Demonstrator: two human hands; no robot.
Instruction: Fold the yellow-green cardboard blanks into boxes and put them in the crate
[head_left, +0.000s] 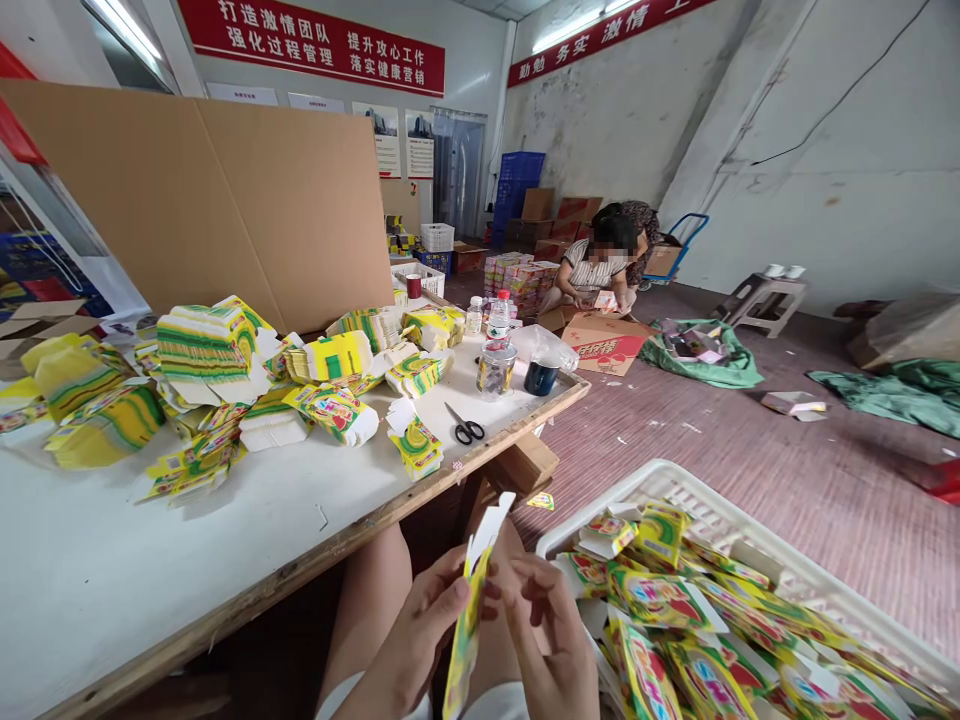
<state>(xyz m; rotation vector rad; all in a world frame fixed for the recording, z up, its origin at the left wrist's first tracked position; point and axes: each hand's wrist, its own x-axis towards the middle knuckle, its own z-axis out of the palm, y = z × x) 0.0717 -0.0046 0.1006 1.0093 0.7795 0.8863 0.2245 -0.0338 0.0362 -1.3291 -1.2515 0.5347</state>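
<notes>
My left hand (420, 632) grips a slim yellow-green carton (471, 625) above my lap, thumb on its near face. The carton is seen nearly edge-on, its white end flaps sticking up. Just to the right of it, my right hand (551, 635) is half curled with its fingers apart. Whether its fingertips touch the carton I cannot tell. A white plastic basket (667, 478) at my right side holds many cartons (664, 592) of the same kind. Stacks of flat carton blanks (206, 345) lie on the white table (300, 540) ahead and to the left.
Black scissors (466, 430) lie near the table edge, with a glass jar (496, 368), a bottle (499, 318) and a dark mug (541, 377) behind. A large cardboard sheet (225, 200) stands across the table's back. On the floor beyond, a person (596, 265) crouches by an open box (606, 342).
</notes>
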